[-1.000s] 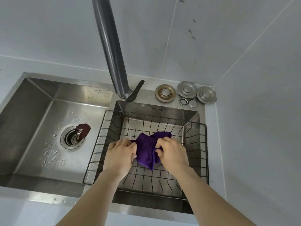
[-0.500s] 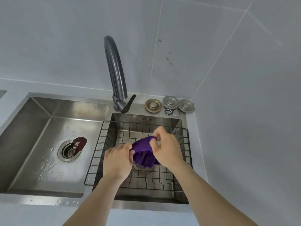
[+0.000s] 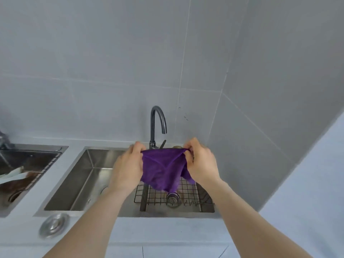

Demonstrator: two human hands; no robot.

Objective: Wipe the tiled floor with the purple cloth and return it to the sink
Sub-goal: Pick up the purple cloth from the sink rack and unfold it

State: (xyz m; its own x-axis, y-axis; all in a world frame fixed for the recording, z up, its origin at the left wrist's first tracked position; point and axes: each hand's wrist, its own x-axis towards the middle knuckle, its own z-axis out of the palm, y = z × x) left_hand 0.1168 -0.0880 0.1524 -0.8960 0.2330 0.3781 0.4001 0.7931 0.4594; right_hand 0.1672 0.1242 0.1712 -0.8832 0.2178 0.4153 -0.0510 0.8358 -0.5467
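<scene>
Two bare hands hold the purple cloth (image 3: 163,168) stretched between them above the stainless steel sink (image 3: 81,175). The left hand (image 3: 128,166) pinches the cloth's upper left corner, fingers closed on the fabric; the right hand (image 3: 202,162) pinches the upper right corner in the same way, fingers curled tight around the edge. The top hem runs nearly taut from hand to hand, and the rest of the cloth hangs slack below, its lower edge above the black wire rack (image 3: 188,194) that sits in the sink's right-hand basin. Beneath the rack, a round drain strainer (image 3: 173,199) shows just below the cloth's hem. The dark gooseneck faucet (image 3: 158,125) rises behind the hands against the grey tiled wall (image 3: 111,62). A round metal cap (image 3: 53,225) lies on the pale countertop (image 3: 167,231) in front of the sink's left corner. A second basin (image 3: 24,170) sits at far left, its contents blurred.
</scene>
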